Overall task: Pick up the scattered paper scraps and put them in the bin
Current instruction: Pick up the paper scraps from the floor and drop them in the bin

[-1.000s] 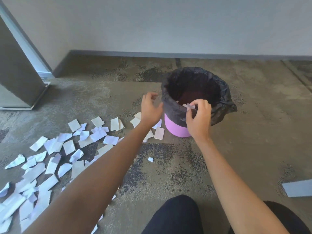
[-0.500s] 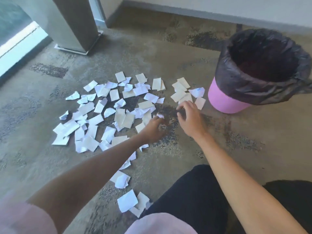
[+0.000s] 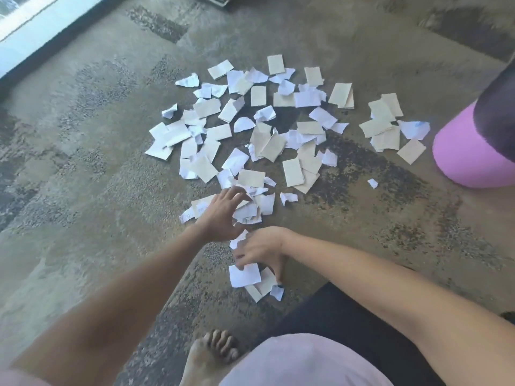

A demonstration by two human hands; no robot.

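Observation:
Several white and beige paper scraps (image 3: 278,126) lie scattered across the carpet. The pink bin (image 3: 471,160) with a black liner stands at the right edge, only partly in frame. My left hand (image 3: 223,211) reaches forward with spread fingers resting on the nearest scraps of the big pile. My right hand (image 3: 260,252) is just behind it, fingertips and thumb pressed down around a small cluster of scraps (image 3: 245,275) close to my knee. Neither hand has lifted a scrap.
Mottled grey-brown carpet (image 3: 97,162) covers the floor. A bright window sill (image 3: 33,26) runs along the top left. My bare foot (image 3: 209,355) and dark-trousered knee (image 3: 334,316) are in the foreground. One tiny scrap (image 3: 372,183) lies alone near the bin.
Both hands have left the bin and come down to the scraps near my knee. The view has swung left and down, pushing the bin to the right edge.

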